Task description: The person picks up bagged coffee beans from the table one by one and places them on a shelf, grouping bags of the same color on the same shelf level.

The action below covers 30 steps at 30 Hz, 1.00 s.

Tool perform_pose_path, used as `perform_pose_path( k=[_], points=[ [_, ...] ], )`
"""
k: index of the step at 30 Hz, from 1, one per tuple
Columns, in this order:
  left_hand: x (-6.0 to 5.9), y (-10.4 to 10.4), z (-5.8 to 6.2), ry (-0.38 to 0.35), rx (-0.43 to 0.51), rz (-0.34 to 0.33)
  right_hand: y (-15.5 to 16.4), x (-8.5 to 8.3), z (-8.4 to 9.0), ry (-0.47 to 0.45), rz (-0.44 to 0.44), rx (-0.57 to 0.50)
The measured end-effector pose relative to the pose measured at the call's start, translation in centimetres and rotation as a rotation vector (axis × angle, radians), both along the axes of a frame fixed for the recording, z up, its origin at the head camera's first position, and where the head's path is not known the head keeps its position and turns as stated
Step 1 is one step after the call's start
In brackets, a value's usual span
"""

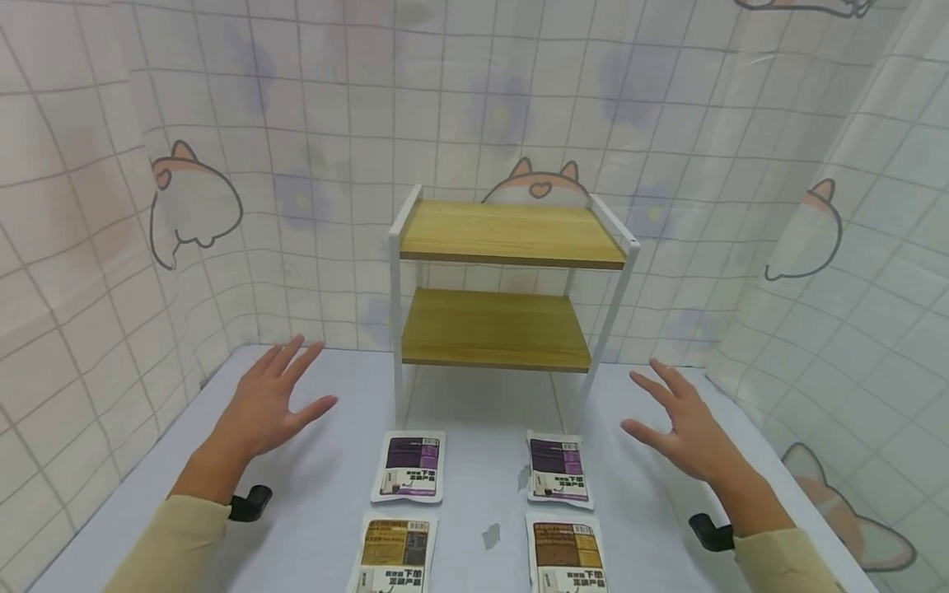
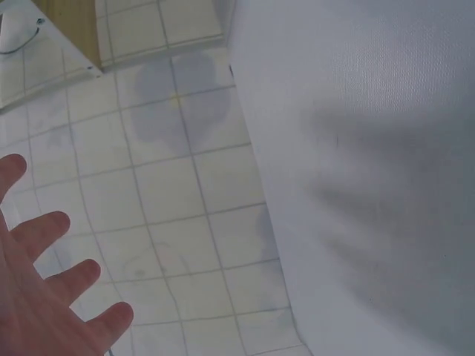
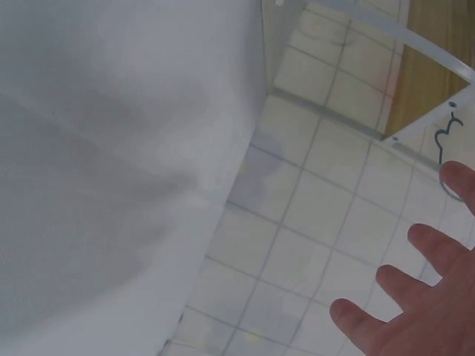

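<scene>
Here, both hands hover above a pale table [image 1: 334, 527] with fingers spread and straight, holding nothing. The left hand [image 1: 267, 408] hangs over the table's left part, well apart from the left purple packet [image 1: 410, 466]; the wrist view shows its fingers [image 2: 44, 226] splayed in front of the tiled backdrop. The right hand [image 1: 685, 428] hangs over the right part, near but not touching the right purple packet [image 1: 559, 469], and its fingers [image 3: 438, 248] are likewise splayed. Four flat packets lie between the hands in two rows: the two purple ones farther from the person, and a left brown packet [image 1: 393, 553] and a right brown packet [image 1: 567, 556] nearer. Behind them stands a small rack [image 1: 511, 235] with a white frame and two wooden shelves, against a checked cloth [image 1: 111, 206] with cartoon animal prints.
</scene>
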<state>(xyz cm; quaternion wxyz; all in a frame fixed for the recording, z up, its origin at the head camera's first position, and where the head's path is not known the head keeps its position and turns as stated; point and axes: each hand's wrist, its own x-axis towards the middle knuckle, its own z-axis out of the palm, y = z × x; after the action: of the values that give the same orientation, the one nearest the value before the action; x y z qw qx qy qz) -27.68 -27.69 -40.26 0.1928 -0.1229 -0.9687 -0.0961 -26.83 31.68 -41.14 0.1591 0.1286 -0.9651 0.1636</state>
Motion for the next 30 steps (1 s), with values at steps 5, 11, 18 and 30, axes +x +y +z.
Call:
perform_pose_path(
  k=[5,11,18,30],
  points=[
    [0.1,0.6,-0.2,0.04,0.017,-0.016,-0.6,0.2,-0.4,-0.016,0.007,-0.021],
    [0.0,1.5,-0.5,0.098,0.065,-0.066,-1.3,0.5,-1.1,-0.006,0.01,-0.052],
    [0.3,2.8,-0.2,0.073,0.185,-0.129,-2.5,1.0,-1.3,0.034,0.031,-0.104],
    [0.1,4.9,0.4,0.031,0.331,-0.164,-4.5,1.8,-1.9,0.139,0.096,-0.212]
  ],
)
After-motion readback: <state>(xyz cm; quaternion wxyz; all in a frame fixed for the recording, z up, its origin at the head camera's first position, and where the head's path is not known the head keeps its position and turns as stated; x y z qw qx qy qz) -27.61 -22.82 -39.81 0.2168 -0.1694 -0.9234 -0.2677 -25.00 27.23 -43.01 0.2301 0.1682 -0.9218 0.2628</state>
